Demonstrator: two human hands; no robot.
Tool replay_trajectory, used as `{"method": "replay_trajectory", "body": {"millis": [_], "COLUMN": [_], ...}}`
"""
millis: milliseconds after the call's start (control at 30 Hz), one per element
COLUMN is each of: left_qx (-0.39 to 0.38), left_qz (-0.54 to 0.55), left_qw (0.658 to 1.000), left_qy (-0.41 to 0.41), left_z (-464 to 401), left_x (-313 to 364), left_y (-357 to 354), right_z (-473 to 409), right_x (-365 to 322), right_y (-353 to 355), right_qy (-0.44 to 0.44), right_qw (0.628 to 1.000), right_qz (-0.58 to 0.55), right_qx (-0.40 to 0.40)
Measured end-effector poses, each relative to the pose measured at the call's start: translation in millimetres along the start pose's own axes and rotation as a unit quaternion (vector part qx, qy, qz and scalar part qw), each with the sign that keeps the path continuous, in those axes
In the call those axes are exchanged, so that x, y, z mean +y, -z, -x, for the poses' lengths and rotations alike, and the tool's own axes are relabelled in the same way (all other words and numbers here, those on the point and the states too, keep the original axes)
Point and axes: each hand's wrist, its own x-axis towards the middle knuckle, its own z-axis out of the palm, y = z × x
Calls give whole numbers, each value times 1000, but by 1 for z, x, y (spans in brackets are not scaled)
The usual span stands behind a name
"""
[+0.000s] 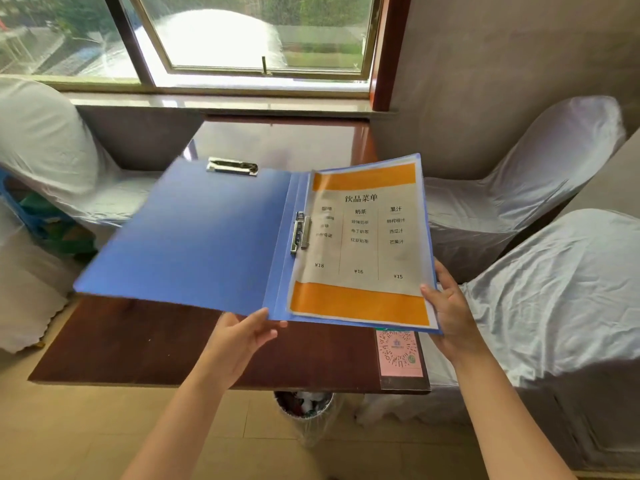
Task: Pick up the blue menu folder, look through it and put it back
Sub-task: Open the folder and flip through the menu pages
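Note:
The blue menu folder [194,233] lies wide open in the air above the brown wooden table [138,344]. Its left inner cover is bare blue with a metal clip [232,167] at the top. On the right side sits a drinks menu page [363,244] with orange bands, printed text and prices, held by a spine clamp [300,232]. My left hand [242,337] supports the folder's near edge by the spine, thumb on top. My right hand [450,313] grips the lower right corner of the menu side.
A pink QR-code card [401,355] lies on the table's near right corner. White-covered chairs stand at right [536,299] and at left [41,150]. A lined waste bin [304,410] sits under the table. The window [242,36] and its sill are behind.

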Motion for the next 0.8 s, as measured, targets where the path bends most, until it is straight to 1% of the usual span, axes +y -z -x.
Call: {"method": "replay_trajectory", "body": {"millis": [100,167,233,333,400,500,567,667,800], "left_qx": [-30,-55,-49,-9,8,18,12,-13,-48], "left_qz": [52,79,111,119,122,137,154,176,178], "left_qw": [998,995,993,992,991,988,986,983,982], "left_qy": [26,14,-9,-41,-55,-65,-64,-55,-39], "left_z": [7,13,17,17,17,15,16,17,16], "left_x": [-1,-4,-7,-9,-6,-2,1,3,5], "left_y": [5,4,2,0,4,13,15,17,22], "right_z": [1,1,3,8,11,14,16,20,29], "right_x": [-3,-3,-3,-11,-23,-41,-48,-51,-53], "right_y": [0,-3,-7,-10,-10,-11,-13,-13,-11], "right_qy": [8,14,15,16,13,2,-4,-11,-39], "right_qw": [1000,1000,1000,1000,998,989,985,985,973], "right_qz": [0,7,4,-8,16,90,118,125,164], "right_qx": [-1,-6,-4,-23,-62,-115,-123,-120,-156]}}
